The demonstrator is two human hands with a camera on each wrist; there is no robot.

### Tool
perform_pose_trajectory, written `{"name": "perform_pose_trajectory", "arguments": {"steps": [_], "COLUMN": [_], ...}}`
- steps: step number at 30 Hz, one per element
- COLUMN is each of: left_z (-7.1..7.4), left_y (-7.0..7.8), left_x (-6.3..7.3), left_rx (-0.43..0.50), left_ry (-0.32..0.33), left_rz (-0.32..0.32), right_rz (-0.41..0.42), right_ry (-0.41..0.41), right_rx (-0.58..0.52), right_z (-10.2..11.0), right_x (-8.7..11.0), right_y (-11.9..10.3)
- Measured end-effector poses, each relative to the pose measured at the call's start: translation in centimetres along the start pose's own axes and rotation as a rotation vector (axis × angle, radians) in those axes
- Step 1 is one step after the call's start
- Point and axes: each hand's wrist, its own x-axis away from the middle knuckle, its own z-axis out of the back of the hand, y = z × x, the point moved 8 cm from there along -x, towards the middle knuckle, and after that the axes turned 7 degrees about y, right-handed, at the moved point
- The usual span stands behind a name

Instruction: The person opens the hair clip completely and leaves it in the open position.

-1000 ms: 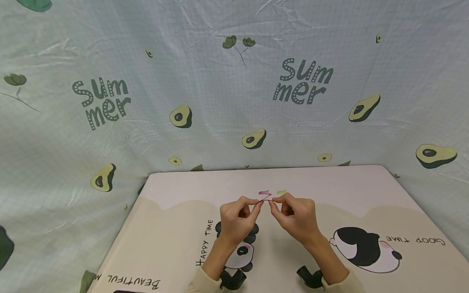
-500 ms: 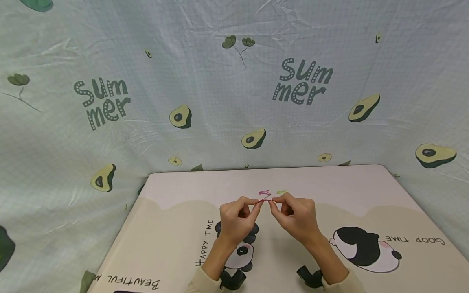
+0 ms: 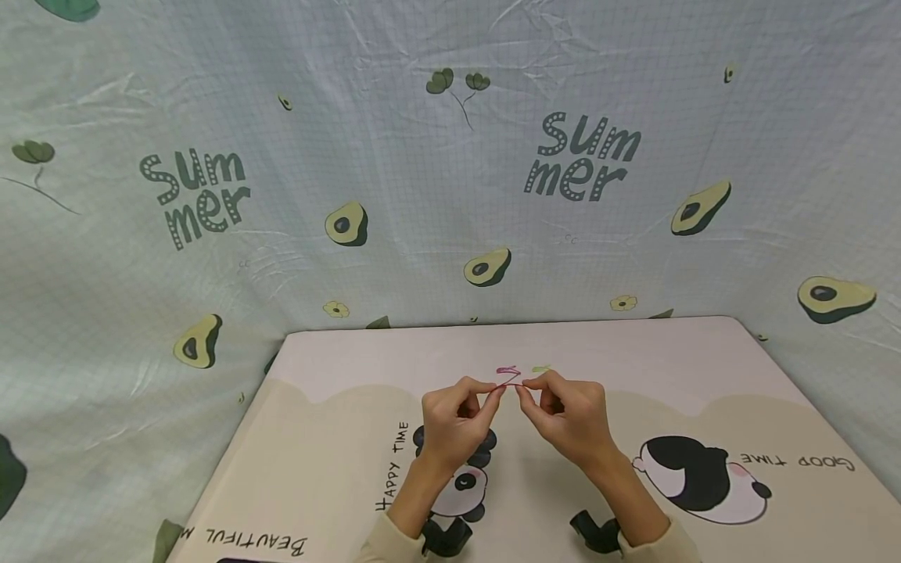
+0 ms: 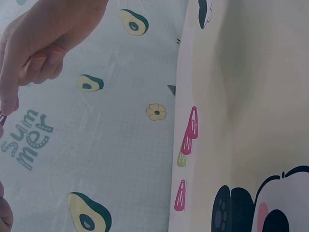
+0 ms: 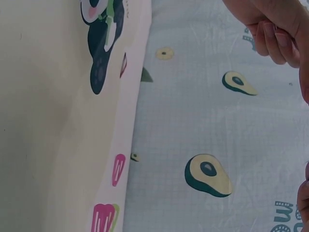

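Observation:
Above the table's far part, my left hand (image 3: 457,414) and my right hand (image 3: 568,410) face each other with fingertips almost meeting. Between thumb and fingers each pinches an end of a thin red hair clip (image 3: 512,385); the fingertips hide much of it. Just beyond lie several loose snap hair clips. The left wrist view has overlapping pink hair clips (image 4: 193,123) with a green hair clip (image 4: 181,159) partly under them, and a separate pink hair clip (image 4: 179,195). Another single pink clip (image 5: 118,169) shows in the right wrist view.
The table (image 3: 338,469) wears a pale cover printed with cartoon animals and words. A curtain (image 3: 422,172) with avocado prints hangs behind its far edge. Black wrist mounts (image 3: 448,538) sit under both forearms. A dark object's edge (image 3: 242,560) shows at the bottom left.

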Motion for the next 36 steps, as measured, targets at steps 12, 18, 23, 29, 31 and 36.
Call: {"name": "perform_pose_trajectory", "arguments": {"steps": [12, 18, 23, 29, 31, 36], "left_z": [0.19, 0.27, 0.26, 0.31, 0.32, 0.22], "left_y": [0.08, 0.07, -0.08, 0.0, -0.02, -0.31], "left_x": [0.11, 0.2, 0.33, 0.2, 0.23, 0.43], "left_rx": [0.001, 0.003, 0.009, 0.007, 0.001, -0.019], "left_ry": [-0.005, -0.01, -0.015, -0.016, -0.021, -0.035], "left_rz": [0.011, 0.018, 0.028, 0.022, 0.022, 0.039], "right_rz": [-0.009, -0.015, -0.017, -0.018, -0.024, -0.057], "right_ry": [-0.006, -0.01, -0.012, -0.017, -0.023, -0.061], "right_rx": [0.014, 0.012, 0.017, 0.029, 0.032, 0.049], "right_z": [0.04, -0.05, -0.07, -0.12, -0.13, -0.23], "right_x": [0.04, 0.16, 0.27, 0.34, 0.31, 0.38], "right_y": [-0.28, -0.35, -0.39, -0.37, -0.37, -0.21]}}
